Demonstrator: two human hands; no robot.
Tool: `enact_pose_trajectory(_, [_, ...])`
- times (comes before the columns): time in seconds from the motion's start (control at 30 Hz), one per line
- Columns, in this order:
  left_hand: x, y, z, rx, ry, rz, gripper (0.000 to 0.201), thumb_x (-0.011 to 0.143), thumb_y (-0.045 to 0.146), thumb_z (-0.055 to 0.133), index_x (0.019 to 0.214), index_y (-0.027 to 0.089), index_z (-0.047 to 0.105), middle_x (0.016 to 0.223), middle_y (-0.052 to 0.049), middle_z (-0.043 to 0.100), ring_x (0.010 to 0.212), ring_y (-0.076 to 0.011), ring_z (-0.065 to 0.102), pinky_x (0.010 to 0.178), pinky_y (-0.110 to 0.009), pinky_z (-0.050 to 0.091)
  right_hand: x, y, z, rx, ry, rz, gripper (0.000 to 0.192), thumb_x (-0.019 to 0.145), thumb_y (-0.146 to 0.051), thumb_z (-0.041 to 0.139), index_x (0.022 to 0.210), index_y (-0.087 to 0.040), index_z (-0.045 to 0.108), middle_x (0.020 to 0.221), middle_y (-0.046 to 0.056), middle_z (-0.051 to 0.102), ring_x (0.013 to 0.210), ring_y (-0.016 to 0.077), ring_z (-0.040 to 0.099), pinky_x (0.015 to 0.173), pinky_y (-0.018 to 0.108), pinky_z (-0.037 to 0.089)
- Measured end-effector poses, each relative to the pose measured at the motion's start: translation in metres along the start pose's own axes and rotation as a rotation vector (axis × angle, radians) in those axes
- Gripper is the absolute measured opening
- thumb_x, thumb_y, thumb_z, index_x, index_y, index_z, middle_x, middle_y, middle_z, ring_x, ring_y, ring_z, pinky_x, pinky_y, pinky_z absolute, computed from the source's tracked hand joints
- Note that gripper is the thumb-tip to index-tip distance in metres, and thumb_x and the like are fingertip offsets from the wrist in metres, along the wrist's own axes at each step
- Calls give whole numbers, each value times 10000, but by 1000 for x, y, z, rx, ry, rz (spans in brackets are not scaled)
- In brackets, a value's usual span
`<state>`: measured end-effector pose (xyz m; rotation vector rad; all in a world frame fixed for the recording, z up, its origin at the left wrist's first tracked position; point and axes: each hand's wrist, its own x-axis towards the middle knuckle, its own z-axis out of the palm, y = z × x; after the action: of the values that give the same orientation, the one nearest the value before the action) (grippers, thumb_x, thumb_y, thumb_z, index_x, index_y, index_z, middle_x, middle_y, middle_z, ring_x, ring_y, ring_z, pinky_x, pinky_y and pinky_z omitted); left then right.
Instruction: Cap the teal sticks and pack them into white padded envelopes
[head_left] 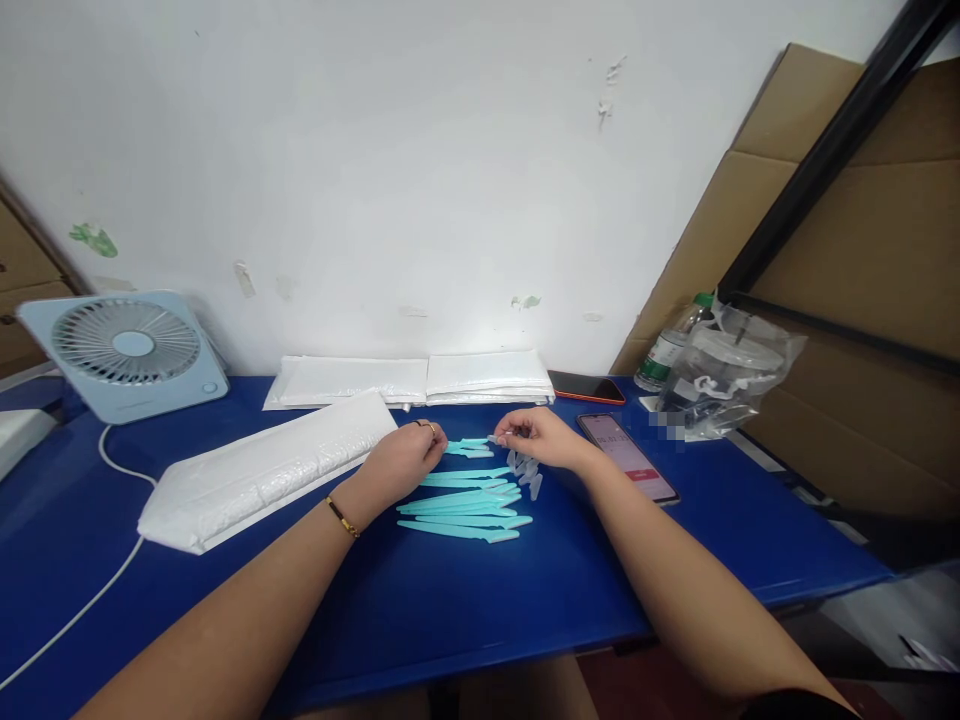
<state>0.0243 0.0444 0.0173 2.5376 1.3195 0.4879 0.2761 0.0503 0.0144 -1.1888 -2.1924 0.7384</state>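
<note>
My left hand point(409, 458) is closed on the handle end of a turquoise eyebrow razor point(472, 442), whose blade end points right. From the other side, my right hand point(541, 437) pinches a small clear blade cap point(493, 439) close to that tip; whether the cap touches the blade is too small to tell. Below my hands, several more turquoise razors point(461, 508) lie roughly side by side, blade ends to the right. A loose cluster of translucent caps point(535, 487) rests under my right hand, which partly hides it.
White padded mailers point(262, 475) lie at left and along the wall. A blue fan point(131, 350) stands far left, its cable crossing the blue table point(480, 610). To the right are a lit phone point(630, 460), a dark phone point(586, 387), a bottle point(667, 350) and a bagged cup point(727, 370).
</note>
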Motion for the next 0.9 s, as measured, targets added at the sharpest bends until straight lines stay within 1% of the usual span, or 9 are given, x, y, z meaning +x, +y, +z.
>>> enact_pose_trajectory(0.17, [0,2,0,-1,-5,18,284,888,301,318,811,182,564,826,-48,597,750,-175,552,657,-288,404,2,-1,5,32,-1,16,250,803,-366,561,871,-157,680,663,19,609,557,106,505,513,233,387])
enact_pose_trajectory(0.3, [2,3,3,-11,24,35,271,884,289,328,847,184,575,852,-52,603,790,-181,555,690,-292,418,4,-8,14,31,-13,6,232,796,-349,570,886,-170,687,661,2,616,560,101,511,521,225,391])
enact_pose_trajectory(0.37, [3,2,3,-14,37,39,262,882,283,337,859,186,579,856,-50,606,801,-183,558,701,-296,422,5,-12,18,19,-7,-7,223,802,-337,564,896,-178,689,687,2,629,574,103,518,531,227,393])
enact_pose_trajectory(0.43, [4,1,4,-14,54,28,249,878,281,354,880,193,586,874,-47,614,813,-183,561,711,-298,426,6,-15,18,-15,28,-19,213,809,-317,557,921,-190,687,741,10,650,611,110,540,556,233,406])
enact_pose_trajectory(0.53, [5,-2,3,-7,119,16,207,852,289,426,944,207,593,960,-41,620,878,-190,558,753,-301,431,3,-13,7,-88,88,-48,200,803,-267,561,949,-199,681,834,27,666,699,129,581,623,247,435])
enact_pose_trajectory(0.6, [4,-2,3,-24,100,35,188,822,308,484,931,216,606,962,-32,620,883,-189,558,747,-290,433,-1,-10,-4,-104,36,-61,186,796,-240,564,927,-192,686,848,34,664,733,136,598,655,252,449])
enact_pose_trajectory(0.73, [1,1,5,-79,-93,96,150,775,320,543,840,236,649,851,-6,629,768,-164,572,644,-257,414,-8,-3,-19,-129,-177,-59,156,746,-248,628,862,-194,716,859,43,652,765,151,614,678,252,461])
enact_pose_trajectory(0.8, [1,2,6,-75,-126,86,132,771,302,539,786,237,653,787,4,630,708,-153,569,602,-253,392,-9,-1,-20,-151,-217,-65,146,730,-264,650,835,-198,726,837,39,642,753,148,611,666,246,456])
enact_pose_trajectory(0.9, [1,-1,4,-76,-123,29,125,765,291,541,721,227,638,705,13,628,653,-144,561,571,-250,368,-8,1,-18,-159,-224,-65,142,734,-277,652,826,-201,729,793,26,633,704,131,599,622,229,443])
